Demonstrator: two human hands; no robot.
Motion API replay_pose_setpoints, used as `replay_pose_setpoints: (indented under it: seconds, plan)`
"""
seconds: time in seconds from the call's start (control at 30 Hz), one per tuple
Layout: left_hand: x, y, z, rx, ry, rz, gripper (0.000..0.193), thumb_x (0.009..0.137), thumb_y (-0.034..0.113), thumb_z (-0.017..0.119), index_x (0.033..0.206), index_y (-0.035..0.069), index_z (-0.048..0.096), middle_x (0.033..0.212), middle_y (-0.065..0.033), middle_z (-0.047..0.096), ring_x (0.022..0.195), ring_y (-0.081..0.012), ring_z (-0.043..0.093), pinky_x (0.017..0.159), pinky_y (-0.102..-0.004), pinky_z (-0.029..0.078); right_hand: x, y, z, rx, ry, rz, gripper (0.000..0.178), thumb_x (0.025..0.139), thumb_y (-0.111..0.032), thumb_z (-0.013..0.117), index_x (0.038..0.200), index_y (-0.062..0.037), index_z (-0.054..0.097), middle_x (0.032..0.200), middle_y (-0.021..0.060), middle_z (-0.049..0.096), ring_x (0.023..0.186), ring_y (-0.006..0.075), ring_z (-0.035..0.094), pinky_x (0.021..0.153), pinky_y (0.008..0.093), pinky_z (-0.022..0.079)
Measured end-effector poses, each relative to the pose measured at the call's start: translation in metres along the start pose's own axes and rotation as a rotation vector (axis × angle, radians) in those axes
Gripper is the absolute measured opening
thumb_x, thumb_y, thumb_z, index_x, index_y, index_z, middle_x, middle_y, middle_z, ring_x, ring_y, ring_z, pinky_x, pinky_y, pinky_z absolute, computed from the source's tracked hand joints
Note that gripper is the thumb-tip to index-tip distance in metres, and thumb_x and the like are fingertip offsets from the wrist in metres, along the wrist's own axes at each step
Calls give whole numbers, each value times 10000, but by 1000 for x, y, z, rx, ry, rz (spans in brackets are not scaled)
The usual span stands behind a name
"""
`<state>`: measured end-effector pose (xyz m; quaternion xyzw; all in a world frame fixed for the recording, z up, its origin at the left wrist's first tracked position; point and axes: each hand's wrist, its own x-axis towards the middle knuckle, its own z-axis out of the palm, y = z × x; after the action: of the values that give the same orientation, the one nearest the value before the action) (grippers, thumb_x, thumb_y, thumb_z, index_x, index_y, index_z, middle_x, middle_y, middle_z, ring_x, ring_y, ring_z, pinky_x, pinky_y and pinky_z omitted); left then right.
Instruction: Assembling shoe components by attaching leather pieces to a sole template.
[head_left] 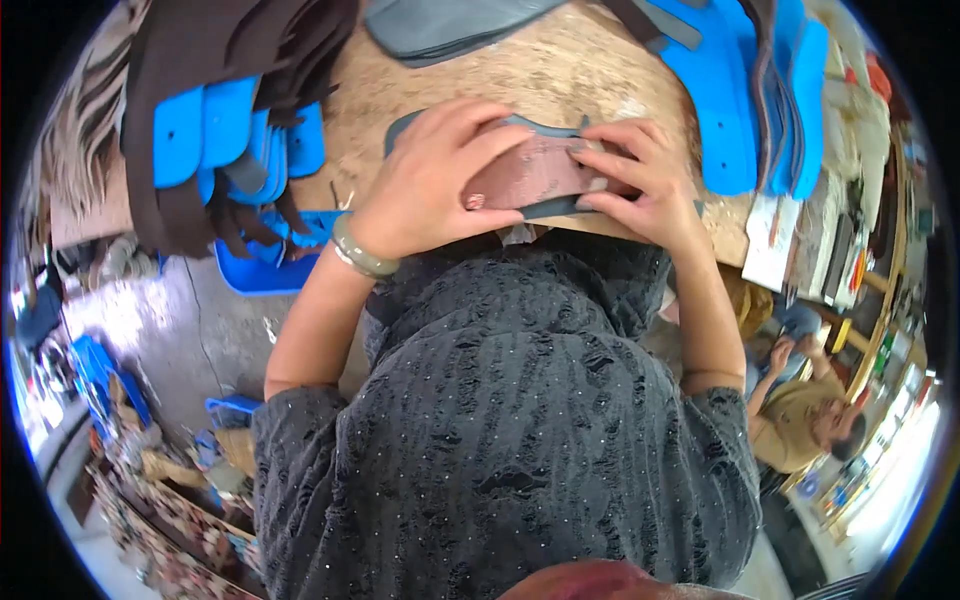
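A pinkish-brown curved sheet [540, 168] shows between left hand [432, 178] and right hand [650, 178], a mottled tan wooden bench [480, 78] beyond.

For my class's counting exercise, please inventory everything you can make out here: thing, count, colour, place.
Pinkish-brown piece: one, pinkish-brown, between the hands
Grey piece: at least one, dark grey, beneath it
Tabletop: one, tan, under both
Strips: many, dark brown, table's left
Left blue pieces: several, blue, among the strips
Grey stack: one, dark grey, table's far side
Right blue pieces: several, blue, table's right
Sheet: one, white, right edge
Bin: one, blue, below table's left
Co-worker: one, tan top, lower right
Small shelf items: uncountable, mixed, far right
Bracelet: one, pale, left wrist
Garment: one, dark grey, centre
Left hand, right hand: two, bare, at the pinkish-brown piece
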<state>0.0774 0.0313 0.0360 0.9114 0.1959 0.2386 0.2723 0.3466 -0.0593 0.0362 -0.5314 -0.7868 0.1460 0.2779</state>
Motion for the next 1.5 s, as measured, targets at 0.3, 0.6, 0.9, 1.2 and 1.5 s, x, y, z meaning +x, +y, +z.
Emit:
replay_pose_setpoints:
  seconds: [0.3, 0.6, 0.9, 1.2, 1.5]
  plan:
    - [5, -2, 7, 28, 8, 16, 600, 636, 288, 847, 1194, 159, 666, 1294, -101, 534, 1156, -332, 504, 996, -432, 413, -44, 26, -30, 101, 28, 149, 488, 751, -174, 760, 1217, -67, 659, 1270, 104, 617, 1182, 289, 552, 1017, 393, 428]
    - [4, 1, 7, 72, -73, 13, 601, 600, 231, 862, 1161, 123, 677, 1322, -113, 521, 1203, -325, 487, 1024, -427, 389, -52, 29, -20, 53, 56, 114, 488, 720, -169, 779, 1189, -81, 675, 1253, 76, 627, 1170, 279, 555, 1005, 383, 438]
    - [6, -1, 8, 81, -78, 28, 555, 651, 302, 848, 1168, 186, 683, 1288, -97, 539, 1163, -336, 498, 1017, -448, 398, -51, 33, -19, 41, 34, 74, 417, 734, -140, 760, 1141, -79, 694, 1237, 59, 632, 1158, 273, 555, 1003, 386, 429]
    - [2, -16, 3, 69, -108, 108, 428, 920, 396, 589, 1270, 154, 632, 1406, -127, 485, 1264, -336, 468, 1053, -435, 373, -30, 11, 2, 38, 38, -36, 351, 752, -144, 753, 1102, -137, 729, 1212, 39, 661, 1121, 273, 589, 966, 389, 470]
    - [-24, -11, -4, -817, 888, -235, 263, 1049, 188, 426, 1168, -9, 553, 1178, -135, 609, 1125, -203, 592, 1020, -346, 443, -8, -14, -11, -168, -74, -118, 403, 727, -133, 754, 1128, -143, 711, 1257, 71, 634, 1175, 297, 558, 990, 434, 461]
